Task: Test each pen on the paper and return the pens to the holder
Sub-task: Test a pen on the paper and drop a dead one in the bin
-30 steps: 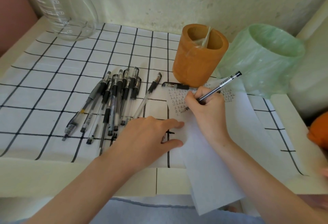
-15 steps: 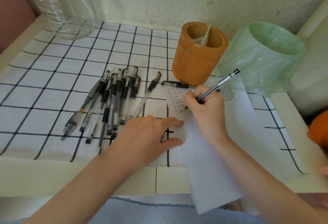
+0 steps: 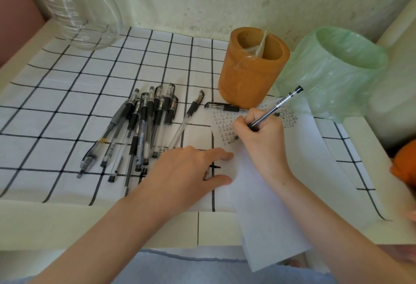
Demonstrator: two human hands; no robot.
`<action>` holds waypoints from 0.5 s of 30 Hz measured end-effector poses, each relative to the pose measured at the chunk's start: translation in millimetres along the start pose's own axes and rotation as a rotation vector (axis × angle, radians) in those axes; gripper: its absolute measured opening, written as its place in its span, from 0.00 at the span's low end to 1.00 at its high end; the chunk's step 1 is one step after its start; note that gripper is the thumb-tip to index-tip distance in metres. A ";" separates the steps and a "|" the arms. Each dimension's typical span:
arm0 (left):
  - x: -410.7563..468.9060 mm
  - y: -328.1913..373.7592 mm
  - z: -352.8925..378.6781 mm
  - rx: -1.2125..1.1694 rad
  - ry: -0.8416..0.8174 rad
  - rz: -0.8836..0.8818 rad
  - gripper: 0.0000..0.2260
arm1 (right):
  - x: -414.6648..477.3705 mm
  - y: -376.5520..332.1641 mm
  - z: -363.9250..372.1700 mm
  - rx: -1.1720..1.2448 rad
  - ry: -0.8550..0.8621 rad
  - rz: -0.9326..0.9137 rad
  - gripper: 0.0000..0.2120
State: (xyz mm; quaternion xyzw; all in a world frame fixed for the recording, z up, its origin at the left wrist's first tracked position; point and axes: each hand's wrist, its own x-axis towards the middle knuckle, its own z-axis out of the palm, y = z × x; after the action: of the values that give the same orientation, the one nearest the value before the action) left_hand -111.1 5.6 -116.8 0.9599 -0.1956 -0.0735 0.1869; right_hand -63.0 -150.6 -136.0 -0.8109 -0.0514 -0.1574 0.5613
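My right hand [image 3: 263, 139] grips a clear black-tipped pen [image 3: 278, 107] with its nib down on the white paper [image 3: 265, 193], among rows of small black test marks [image 3: 225, 126]. My left hand [image 3: 191, 175] lies flat, fingers spread, pressing the paper's left edge. Several capped black pens [image 3: 144, 126] lie in a loose pile left of the paper. One more pen [image 3: 222, 107] lies across the paper's top edge. The orange wooden holder [image 3: 252, 69] stands upright behind the paper, with only a clear plastic wrapper inside.
A black-and-white checked cloth [image 3: 67, 103] covers the table. A large glass jug [image 3: 74, 11] stands at the back left. A bin lined with a green bag [image 3: 337, 69] sits right of the holder. Something orange [image 3: 405, 164] shows at the right edge.
My right hand has shifted very slightly as the pen writes on the paper. My left hand stays where it was on the sheet.
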 end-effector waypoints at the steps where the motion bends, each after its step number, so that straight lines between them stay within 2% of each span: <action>1: -0.1 0.0 -0.2 -0.006 -0.001 -0.001 0.20 | -0.2 -0.1 -0.3 0.004 -0.003 0.003 0.22; 15: -1.0 0.9 -2.3 -0.026 -0.008 0.006 0.20 | -0.5 -0.4 -1.6 0.042 0.004 0.003 0.24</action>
State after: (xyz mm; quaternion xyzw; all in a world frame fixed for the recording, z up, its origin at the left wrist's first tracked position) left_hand -111.9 5.9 -114.3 0.9565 -0.1984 -0.0793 0.1986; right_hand -63.8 -151.9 -135.3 -0.7986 -0.0524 -0.1574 0.5785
